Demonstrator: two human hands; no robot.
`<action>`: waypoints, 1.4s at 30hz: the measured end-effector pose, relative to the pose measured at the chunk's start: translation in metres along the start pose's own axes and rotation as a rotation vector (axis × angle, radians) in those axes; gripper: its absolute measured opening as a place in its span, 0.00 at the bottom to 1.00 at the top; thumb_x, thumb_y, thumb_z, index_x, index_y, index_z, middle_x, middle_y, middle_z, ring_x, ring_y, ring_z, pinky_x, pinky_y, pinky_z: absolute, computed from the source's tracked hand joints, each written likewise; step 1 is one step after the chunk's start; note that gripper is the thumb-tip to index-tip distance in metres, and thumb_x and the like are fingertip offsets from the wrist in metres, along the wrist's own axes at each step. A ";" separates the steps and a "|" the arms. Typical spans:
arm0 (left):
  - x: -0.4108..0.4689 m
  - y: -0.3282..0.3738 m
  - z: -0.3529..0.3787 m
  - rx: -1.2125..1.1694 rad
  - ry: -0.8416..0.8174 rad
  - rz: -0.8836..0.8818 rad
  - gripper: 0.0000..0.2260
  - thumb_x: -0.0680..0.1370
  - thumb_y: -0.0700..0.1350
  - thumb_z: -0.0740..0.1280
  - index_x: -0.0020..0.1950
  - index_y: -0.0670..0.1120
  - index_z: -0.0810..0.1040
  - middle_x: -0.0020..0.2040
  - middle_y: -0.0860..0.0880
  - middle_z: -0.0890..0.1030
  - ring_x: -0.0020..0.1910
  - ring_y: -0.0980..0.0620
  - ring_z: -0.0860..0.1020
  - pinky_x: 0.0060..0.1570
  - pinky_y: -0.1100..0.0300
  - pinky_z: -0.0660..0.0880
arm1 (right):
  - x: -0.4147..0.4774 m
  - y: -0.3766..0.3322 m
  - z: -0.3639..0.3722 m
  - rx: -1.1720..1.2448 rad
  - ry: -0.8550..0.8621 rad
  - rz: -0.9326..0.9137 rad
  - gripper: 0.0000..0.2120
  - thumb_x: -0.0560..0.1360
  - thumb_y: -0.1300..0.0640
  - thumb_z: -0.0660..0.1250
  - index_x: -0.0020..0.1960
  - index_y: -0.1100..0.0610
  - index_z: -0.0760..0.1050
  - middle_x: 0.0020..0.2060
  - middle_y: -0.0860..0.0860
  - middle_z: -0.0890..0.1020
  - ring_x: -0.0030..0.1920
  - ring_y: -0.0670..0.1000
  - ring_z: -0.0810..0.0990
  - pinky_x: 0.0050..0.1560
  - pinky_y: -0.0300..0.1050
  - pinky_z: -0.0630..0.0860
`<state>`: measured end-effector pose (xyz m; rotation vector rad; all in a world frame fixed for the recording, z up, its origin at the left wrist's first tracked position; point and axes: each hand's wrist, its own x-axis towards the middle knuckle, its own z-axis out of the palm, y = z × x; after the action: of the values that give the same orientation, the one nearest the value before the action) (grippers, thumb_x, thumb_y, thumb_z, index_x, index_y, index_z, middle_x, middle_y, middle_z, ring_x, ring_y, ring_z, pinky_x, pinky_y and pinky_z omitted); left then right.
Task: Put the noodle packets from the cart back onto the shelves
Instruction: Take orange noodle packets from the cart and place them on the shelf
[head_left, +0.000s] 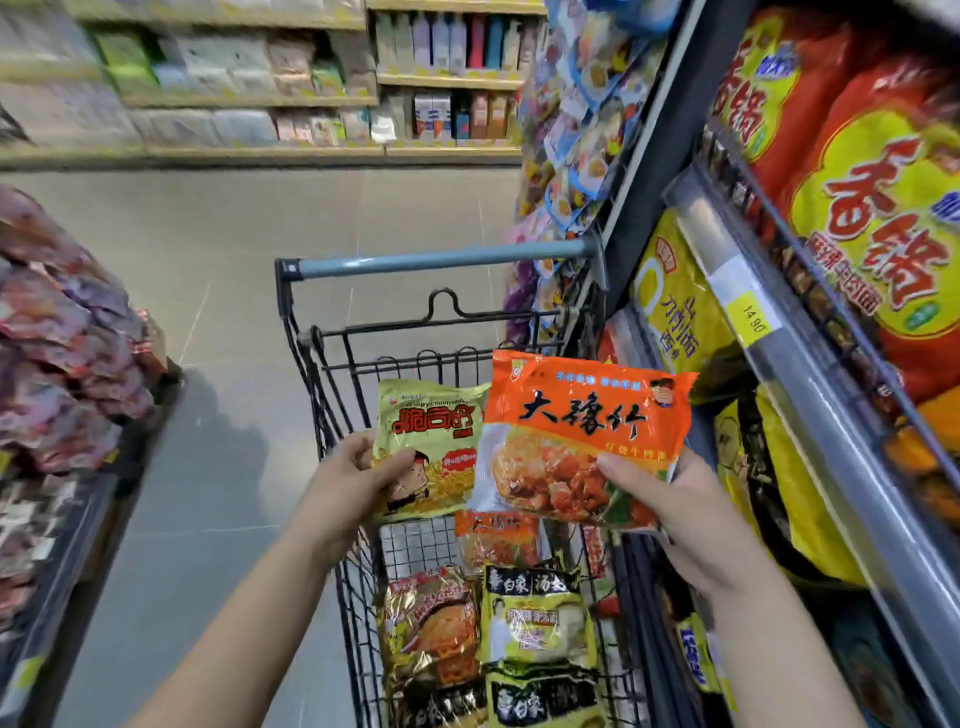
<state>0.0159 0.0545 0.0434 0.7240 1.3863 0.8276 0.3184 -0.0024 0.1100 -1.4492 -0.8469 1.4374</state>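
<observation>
The left hand (358, 483) gripped one yellow-green packet (426, 441) by its side, and the right hand (696, 519) pinched one orange packet (587, 436), whose edge overlapped the first. Both were held above the cart (441, 257). Five more packets (537, 618) lay inside it. The shelves (815, 374) crowded its right side, and open floor (208, 270) spread left.

大豫竹 on orange packet (582, 441); 14.90 on yellow price tag (753, 318).

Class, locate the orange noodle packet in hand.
Head view, right of centre: right hand grips the orange packet over the cart, beside the yellow-green packet in the left hand.
</observation>
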 end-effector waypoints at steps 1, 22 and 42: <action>-0.010 0.017 -0.003 -0.006 -0.010 0.035 0.14 0.78 0.38 0.72 0.63 0.43 0.78 0.51 0.43 0.88 0.47 0.44 0.88 0.39 0.55 0.84 | -0.004 -0.011 0.002 0.000 -0.005 -0.020 0.41 0.53 0.40 0.87 0.62 0.53 0.80 0.56 0.54 0.87 0.58 0.56 0.86 0.62 0.56 0.78; -0.196 0.203 -0.029 -0.100 -0.102 0.563 0.37 0.59 0.56 0.85 0.63 0.42 0.81 0.58 0.38 0.86 0.50 0.42 0.87 0.46 0.54 0.85 | -0.082 -0.166 0.030 0.067 -0.080 -0.506 0.29 0.67 0.57 0.73 0.69 0.52 0.74 0.53 0.47 0.88 0.51 0.46 0.88 0.41 0.37 0.82; -0.256 0.211 -0.068 -0.087 -0.528 0.626 0.21 0.71 0.45 0.73 0.63 0.42 0.79 0.52 0.42 0.88 0.44 0.47 0.88 0.38 0.59 0.84 | -0.269 -0.161 0.078 0.021 0.321 -0.566 0.18 0.74 0.64 0.71 0.61 0.52 0.77 0.49 0.49 0.89 0.44 0.50 0.89 0.35 0.40 0.83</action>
<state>-0.0688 -0.0506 0.3542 1.2341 0.6416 1.0693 0.2361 -0.1820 0.3657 -1.2441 -0.9338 0.7654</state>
